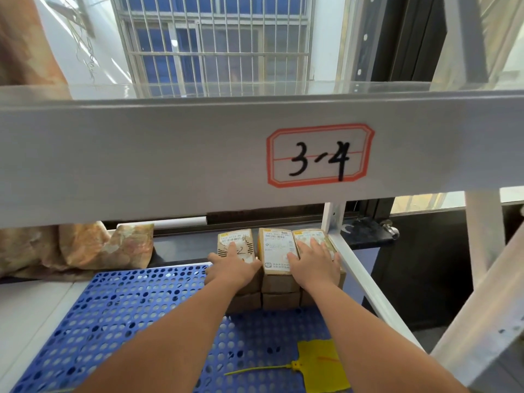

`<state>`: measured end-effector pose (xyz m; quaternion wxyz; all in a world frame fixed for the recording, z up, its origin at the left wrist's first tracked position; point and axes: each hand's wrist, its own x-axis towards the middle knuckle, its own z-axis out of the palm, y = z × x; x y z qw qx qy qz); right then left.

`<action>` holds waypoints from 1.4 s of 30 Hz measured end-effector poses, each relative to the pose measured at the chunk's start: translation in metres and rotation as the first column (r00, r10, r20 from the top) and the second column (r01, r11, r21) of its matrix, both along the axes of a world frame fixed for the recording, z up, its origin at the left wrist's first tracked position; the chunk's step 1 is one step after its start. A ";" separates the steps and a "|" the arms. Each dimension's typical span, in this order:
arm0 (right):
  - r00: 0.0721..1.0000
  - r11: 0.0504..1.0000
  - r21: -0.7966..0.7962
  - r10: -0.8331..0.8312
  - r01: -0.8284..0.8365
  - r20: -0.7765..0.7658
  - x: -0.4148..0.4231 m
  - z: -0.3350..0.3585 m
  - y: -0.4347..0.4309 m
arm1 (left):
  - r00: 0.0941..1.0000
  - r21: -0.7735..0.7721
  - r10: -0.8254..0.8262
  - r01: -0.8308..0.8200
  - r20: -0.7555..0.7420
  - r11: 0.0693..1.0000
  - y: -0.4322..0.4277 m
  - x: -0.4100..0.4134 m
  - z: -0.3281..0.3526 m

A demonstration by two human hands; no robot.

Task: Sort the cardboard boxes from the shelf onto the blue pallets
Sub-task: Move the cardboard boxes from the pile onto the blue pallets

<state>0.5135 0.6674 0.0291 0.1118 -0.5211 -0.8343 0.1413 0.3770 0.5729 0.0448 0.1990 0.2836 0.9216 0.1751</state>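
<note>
On the far right corner of a blue perforated pallet [136, 307], small cardboard boxes are stacked two layers high in a row of three: a left box [236, 242], a middle box [279, 249] and a right box [310, 236], each carrying a printed shipping label on top. The left hand [232, 268] is laid flat on the left box with its fingers spread, and the right hand [313, 265] is pressed palm-down on the right box with its fingers likewise spread; nothing is pinched or lifted by either. The middle box is left uncovered between the two hands. Six boxes appear to be already placed, so part of the sorting looks done, and the stack seems to be being squared up; how many boxes remain elsewhere cannot be told. Most of the pallet, to the left and in front of the stack, is bare, apart from a yellow tag [321, 364] with a cable tie near the front edge. On the right the stack is hemmed in closely by a white shelf rail [365, 282]. Overhead, a wide white shelf beam [141, 160] bearing a red-bordered label [320, 156] marked "3-4" hangs low, so lifting room is limited. A barred window [215, 43] is seen above it.
</note>
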 end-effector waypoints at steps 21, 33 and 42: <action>0.999 1.000 0.014 0.022 -0.023 0.037 0.000 -0.003 -0.001 | 0.823 0.345 0.076 -0.318 0.564 0.883 0.003 -0.032 -0.022; 0.999 1.000 0.011 0.029 -0.029 0.042 -0.001 -0.003 0.001 | 0.882 0.203 0.067 -0.180 0.467 0.962 -0.003 -0.022 -0.002; 0.999 0.997 0.072 0.028 -0.031 0.044 -0.003 -0.008 -0.003 | 0.926 0.176 0.022 -0.095 0.376 0.980 -0.002 -0.027 -0.009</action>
